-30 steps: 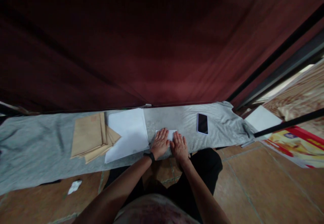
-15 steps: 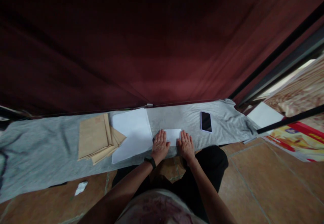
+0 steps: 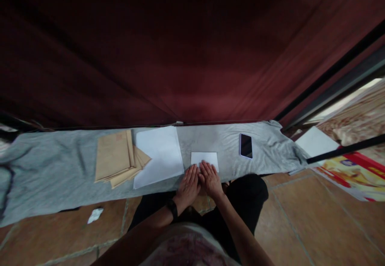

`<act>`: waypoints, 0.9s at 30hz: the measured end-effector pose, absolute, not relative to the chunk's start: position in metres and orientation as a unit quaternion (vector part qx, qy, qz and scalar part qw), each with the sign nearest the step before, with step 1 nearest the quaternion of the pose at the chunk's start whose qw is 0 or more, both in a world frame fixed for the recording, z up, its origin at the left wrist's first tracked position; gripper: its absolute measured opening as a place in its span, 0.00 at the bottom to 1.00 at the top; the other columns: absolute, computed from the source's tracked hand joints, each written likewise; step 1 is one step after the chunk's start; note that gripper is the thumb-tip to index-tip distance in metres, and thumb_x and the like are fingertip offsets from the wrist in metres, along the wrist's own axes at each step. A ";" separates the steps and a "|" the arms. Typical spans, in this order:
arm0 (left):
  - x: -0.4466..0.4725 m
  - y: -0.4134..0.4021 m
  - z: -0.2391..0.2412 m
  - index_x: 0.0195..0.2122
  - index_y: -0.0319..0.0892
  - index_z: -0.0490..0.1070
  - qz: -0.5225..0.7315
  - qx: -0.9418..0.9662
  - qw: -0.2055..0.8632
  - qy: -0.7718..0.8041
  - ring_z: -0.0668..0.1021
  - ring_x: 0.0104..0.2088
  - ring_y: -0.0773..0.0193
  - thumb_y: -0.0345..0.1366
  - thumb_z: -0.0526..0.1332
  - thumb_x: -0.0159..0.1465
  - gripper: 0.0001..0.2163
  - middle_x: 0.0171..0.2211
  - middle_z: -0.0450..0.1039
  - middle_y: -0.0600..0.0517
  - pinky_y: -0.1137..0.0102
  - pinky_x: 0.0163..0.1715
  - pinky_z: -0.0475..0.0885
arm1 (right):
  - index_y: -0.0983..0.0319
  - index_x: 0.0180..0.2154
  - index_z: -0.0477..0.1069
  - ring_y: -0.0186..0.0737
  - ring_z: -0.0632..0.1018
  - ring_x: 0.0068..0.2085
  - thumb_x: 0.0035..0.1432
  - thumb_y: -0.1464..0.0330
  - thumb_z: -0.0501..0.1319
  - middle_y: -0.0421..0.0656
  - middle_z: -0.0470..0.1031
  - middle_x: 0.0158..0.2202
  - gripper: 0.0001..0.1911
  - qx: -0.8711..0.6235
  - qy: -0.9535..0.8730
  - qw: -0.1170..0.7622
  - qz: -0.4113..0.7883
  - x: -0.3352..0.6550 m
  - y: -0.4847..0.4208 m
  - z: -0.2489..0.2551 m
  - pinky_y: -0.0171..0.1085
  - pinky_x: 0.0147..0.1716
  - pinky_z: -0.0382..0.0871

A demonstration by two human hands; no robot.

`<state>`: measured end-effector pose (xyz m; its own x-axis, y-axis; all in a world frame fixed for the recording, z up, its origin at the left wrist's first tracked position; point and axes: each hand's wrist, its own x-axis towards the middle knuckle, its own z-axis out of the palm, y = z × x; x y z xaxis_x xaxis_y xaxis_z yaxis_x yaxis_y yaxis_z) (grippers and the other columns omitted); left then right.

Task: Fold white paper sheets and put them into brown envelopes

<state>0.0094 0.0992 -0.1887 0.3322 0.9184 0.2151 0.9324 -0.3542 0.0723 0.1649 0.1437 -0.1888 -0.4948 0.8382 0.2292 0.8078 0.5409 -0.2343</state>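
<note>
A small white paper [image 3: 197, 158] lies flat on the gray cloth [image 3: 69, 158], a bit below and right of the middle of the frame. It looks folded down from a bigger sheet, so that bit of the work seems done, and the fold seems to be getting pressed flat. What is left is harder to say. The big white sheets [image 3: 158, 152], left of the small paper, lie flat and look unfolded, and the brown envelopes [image 3: 114, 154], farther left, partly cover them. No white paper shows inside an envelope, but their insides are hidden. The small paper's long side seems to run left to right across the frame, almost level, with its far edge toward the top. It looks blank, so nobody can tell which end is its top. The left hand [image 3: 189, 184] and right hand [image 3: 210, 181] are spread flat, palms down, fingers straight and close together. Their fingertips rest on the paper's near side, and neither hand grips anything. A phone [image 3: 246, 146] lies to the right.
</note>
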 end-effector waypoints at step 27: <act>0.025 0.169 -0.189 0.69 0.31 0.52 -0.145 -0.824 -0.017 -0.547 0.55 0.71 0.50 0.46 0.51 0.71 0.31 0.69 0.54 0.35 0.55 0.68 0.55 | 0.65 0.70 0.51 0.49 0.61 0.69 0.74 0.60 0.44 0.51 0.59 0.69 0.29 -0.541 -0.827 0.152 -0.016 0.224 0.139 -0.200 0.51 0.66 0.53</act>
<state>0.0249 0.1689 -0.1888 0.3594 0.9067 0.2207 0.8968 -0.4010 0.1869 0.2241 0.1393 -0.2001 -0.3678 0.8900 0.2696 0.8999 0.4137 -0.1381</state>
